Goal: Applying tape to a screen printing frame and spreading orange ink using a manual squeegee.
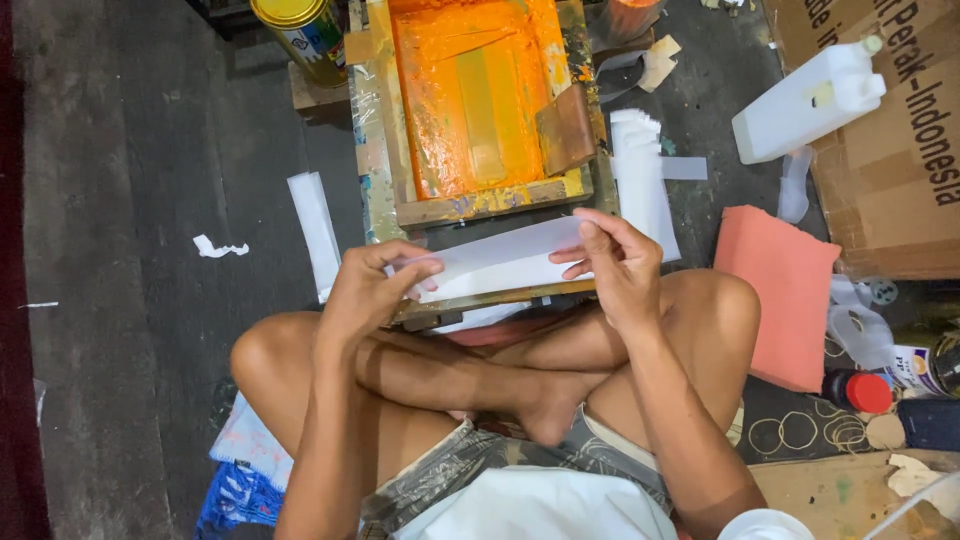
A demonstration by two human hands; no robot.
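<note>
Two hands on one white paper strip [500, 262], so here's how it looks from the head view. The person sits cross-legged on the floor with the strip held flat over the near edge of a wooden printing frame [480, 198], probably to line it up square. The left hand [365, 290] pinches the strip's left end between thumb and fingertips. The right hand [615, 265] has its fingers curled onto the right end, thumb underneath I think. Orange ink [470, 90] fills the frame, and a squeegee [565, 128] leans in the right corner, out of the way. More white strips [640, 175] are stacked just right of the frame, handy to grab. A pink foam pad [785, 290] lies beside the right knee.
</note>
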